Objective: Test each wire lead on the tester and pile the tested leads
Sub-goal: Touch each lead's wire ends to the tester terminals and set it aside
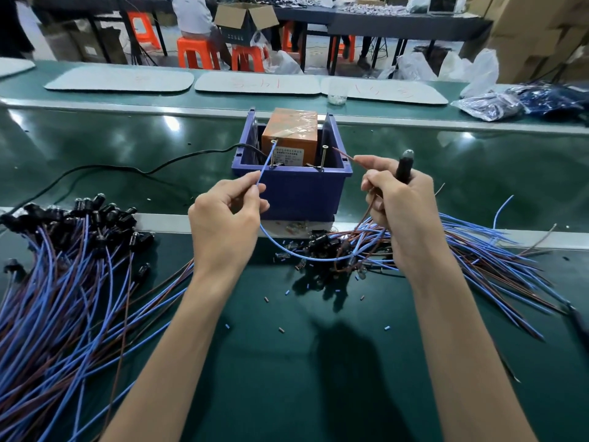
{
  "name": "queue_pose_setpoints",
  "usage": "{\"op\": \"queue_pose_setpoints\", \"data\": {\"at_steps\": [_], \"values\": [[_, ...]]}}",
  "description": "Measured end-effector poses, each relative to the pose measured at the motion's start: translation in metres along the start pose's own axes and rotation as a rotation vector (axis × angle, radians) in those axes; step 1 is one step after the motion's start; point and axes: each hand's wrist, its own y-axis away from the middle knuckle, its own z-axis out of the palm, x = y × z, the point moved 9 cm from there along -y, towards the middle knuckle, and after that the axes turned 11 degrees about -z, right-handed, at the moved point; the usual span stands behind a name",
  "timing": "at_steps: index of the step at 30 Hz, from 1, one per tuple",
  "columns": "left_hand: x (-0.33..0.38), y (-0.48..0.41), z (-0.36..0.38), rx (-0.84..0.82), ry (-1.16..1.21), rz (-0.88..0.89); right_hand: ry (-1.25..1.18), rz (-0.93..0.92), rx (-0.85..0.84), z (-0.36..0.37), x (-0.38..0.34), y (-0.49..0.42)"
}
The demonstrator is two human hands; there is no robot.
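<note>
The tester, an orange box [290, 135], sits in a blue bin [291, 189] with two upright screws at its front. My left hand [228, 215] pinches a blue wire [266, 164] whose tip touches the left screw [273, 142]. My right hand [400, 199] grips the lead's black lamp holder [404, 165] and pinches its brown wire [342, 153], the tip just right of the right screw [324, 148]. A large pile of leads [63, 282] lies at the left. Another pile [471, 253] spreads at the right under my right hand.
A black power cable [127, 169] runs left from the bin. Small bulbs and black holders [315, 247] lie before the bin, with cut insulation bits scattered on the green belt [287, 362]. White trays [121, 78] and plastic bags [497, 103] sit on the far side.
</note>
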Motion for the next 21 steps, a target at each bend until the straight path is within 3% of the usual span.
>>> {"op": "queue_pose_setpoints", "data": {"at_steps": [8,21], "values": [[-0.001,-0.002,-0.012,0.071,0.036,-0.02,0.081,-0.046,0.001,0.001,-0.001,-0.001],[0.003,0.0,-0.006,0.015,0.001,-0.033,0.184,-0.117,-0.021,0.006,0.001,-0.001]]}}
